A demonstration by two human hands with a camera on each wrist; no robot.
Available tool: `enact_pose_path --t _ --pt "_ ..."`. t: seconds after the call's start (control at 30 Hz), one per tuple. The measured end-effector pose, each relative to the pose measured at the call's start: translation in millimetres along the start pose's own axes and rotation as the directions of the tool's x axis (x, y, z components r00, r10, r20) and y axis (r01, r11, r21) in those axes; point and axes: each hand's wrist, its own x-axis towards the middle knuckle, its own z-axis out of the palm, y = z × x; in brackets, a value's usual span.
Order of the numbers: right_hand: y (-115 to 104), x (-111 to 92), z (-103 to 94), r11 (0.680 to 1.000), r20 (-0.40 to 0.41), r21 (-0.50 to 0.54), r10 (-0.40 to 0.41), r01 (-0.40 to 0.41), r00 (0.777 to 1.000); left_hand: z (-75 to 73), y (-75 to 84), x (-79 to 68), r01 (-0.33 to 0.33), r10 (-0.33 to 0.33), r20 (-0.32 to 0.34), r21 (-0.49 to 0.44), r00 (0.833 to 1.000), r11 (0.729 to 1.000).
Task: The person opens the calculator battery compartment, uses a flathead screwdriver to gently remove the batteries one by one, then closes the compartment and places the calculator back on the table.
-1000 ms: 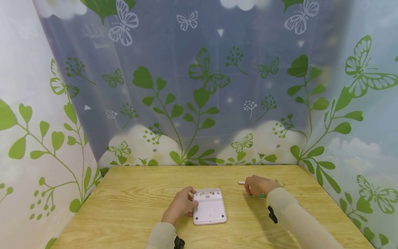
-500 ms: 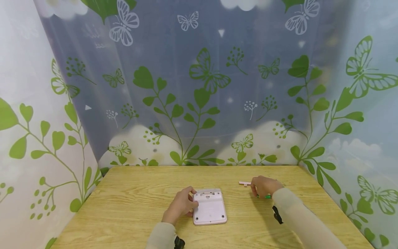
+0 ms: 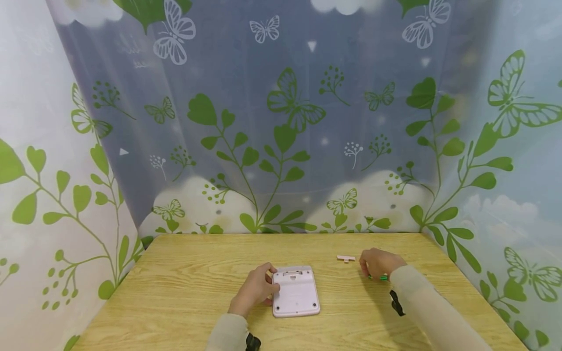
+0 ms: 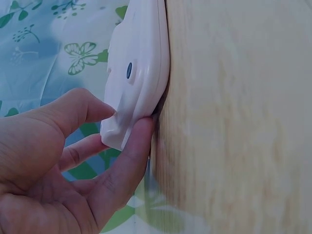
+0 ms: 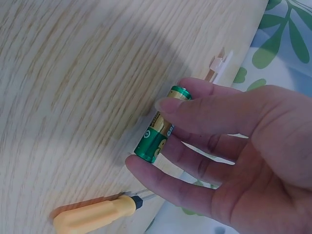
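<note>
A pale pink desk calculator (image 3: 296, 295) lies face down on the wooden table, its battery slot uncovered at the far edge. My left hand (image 3: 254, 290) pinches its left side between thumb and fingers; up close, the left wrist view shows the thumb on the calculator's (image 4: 139, 58) back and a finger under its edge. To the right, my right hand (image 3: 381, 264) holds a green and gold battery (image 5: 163, 126) between thumb and fingers, above the table. Just left of that hand lies the small pink battery cover (image 3: 346, 259).
A screwdriver (image 5: 97, 214) with a yellow handle lies on the table (image 3: 197, 273) near my right hand, seen in the right wrist view. A patterned cloth (image 3: 281, 146) with leaves and butterflies hangs behind the table and at both sides.
My right hand has moved a little to the right, away from the battery cover, which now shows whole. The left hand and the calculator have stayed in place.
</note>
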Motion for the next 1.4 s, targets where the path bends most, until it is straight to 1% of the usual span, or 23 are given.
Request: enact_pose_path --t 0.4,0.6,0.83,1.17,1.4 --pt "10.7 0.0 -1.0 1.0 -0.008 0.028 0.004 -0.004 1.0 0.7 1.3 -0.3 0.022 -0.022 0.001 -0.001 1.0 1.0" --pt "14.6 -2.4 -1.2 0.999 -0.012 0.035 0.018 -0.018 1.0 1.4 1.9 0.2 0.019 -0.019 0.0 -0.002 1.0 1.0" --pt "18.8 -3.8 0.5 0.999 -0.022 0.043 0.015 -0.014 1.0 1.2 0.8 0.2 0.016 -0.016 0.0 -0.001 1.0 1.0" --pt "25.0 -6.1 2.3 0.998 -0.018 0.039 0.055 -0.054 0.998 0.6 0.1 -0.4 0.01 -0.01 0.003 0.004 1.0 1.0" --pt "28.5 -6.0 2.8 0.999 -0.033 0.039 0.003 -0.002 0.999 -0.1 -0.1 -0.5 -0.003 0.003 0.003 -0.006 1.0 1.0"
